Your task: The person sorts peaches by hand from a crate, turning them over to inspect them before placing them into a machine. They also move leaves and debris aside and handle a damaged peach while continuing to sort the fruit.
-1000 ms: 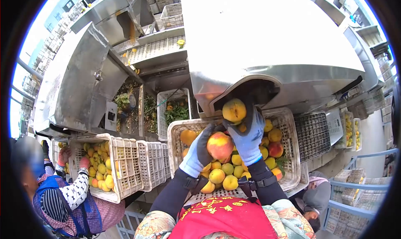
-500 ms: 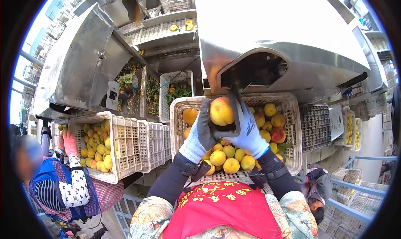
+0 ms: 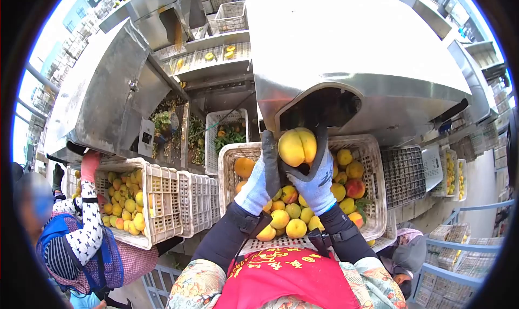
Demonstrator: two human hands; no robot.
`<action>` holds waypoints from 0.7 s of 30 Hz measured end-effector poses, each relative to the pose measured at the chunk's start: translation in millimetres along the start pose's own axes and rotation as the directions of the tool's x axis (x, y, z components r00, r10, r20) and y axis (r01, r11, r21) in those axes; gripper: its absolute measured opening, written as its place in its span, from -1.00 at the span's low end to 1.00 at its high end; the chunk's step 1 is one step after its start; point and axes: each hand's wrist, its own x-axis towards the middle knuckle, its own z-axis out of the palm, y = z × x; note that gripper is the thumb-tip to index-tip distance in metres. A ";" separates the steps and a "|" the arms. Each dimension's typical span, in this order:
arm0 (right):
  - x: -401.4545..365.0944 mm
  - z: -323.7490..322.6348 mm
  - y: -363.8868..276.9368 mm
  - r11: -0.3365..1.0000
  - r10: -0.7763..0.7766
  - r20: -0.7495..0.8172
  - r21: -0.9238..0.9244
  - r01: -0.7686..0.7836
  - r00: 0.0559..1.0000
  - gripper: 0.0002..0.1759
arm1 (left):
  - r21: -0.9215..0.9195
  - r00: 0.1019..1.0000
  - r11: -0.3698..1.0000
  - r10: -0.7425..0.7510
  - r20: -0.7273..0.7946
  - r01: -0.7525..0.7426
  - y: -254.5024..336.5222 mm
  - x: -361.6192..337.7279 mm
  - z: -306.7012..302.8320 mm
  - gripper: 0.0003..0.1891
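Observation:
A large yellow peach [image 3: 292, 148], its crease facing me, is held up between my gloved hands before the opening of a metal machine. My left hand [image 3: 264, 174] is at its left side, fingers pointing up along it. My right hand [image 3: 315, 176] grips it from the right and below, thumb under the fruit. Both gloves are light blue with dark grey palms and fingers. Below the hands stands a white plastic crate [image 3: 230, 187] with many yellow and reddish peaches [image 3: 280, 219] in it.
The metal machine's dark opening [image 3: 324, 109] lies just beyond my hands. At left, a co-worker [image 3: 81, 239] reaches toward another machine above a crate of peaches [image 3: 162, 201]. A black crate [image 3: 403, 174] stands at right. Another person [image 3: 405, 255] is low at right, near blue rails [image 3: 459, 244].
The peach has turned, so its crease now faces me. Both hands have moved slightly in view. The co-worker's pink-gloved hand has risen from the crate to the machine.

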 end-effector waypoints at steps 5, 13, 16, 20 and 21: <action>14.3 5.5 14.8 0.968 0.003 -0.031 -0.252 -0.011 1.000 0.14 | -0.053 0.980 0.980 -0.193 -0.043 0.190 -13.7 -1.9 -22.5 -0.16; 66.9 46.5 88.3 0.810 -0.071 0.012 -0.583 0.065 0.997 0.14 | 0.920 0.988 -0.374 -0.046 -0.148 0.120 -66.8 -80.5 -105.9 -0.38; 94.0 30.7 68.2 0.783 -0.282 -0.091 -0.597 0.174 0.955 -0.06 | 0.836 0.965 -0.545 -0.181 -0.191 0.063 -58.6 -87.4 -108.3 -0.37; 32.3 -20.3 36.0 0.954 0.016 0.531 -0.263 0.147 0.847 -0.29 | 0.788 0.956 -0.615 -0.219 -0.198 0.023 -62.4 -88.5 -123.3 -0.29; 5.3 -19.3 41.8 0.973 0.142 0.699 -0.230 0.032 0.701 -0.30 | 0.805 0.955 -0.592 -0.217 -0.203 0.037 -55.9 -83.2 -113.9 -0.22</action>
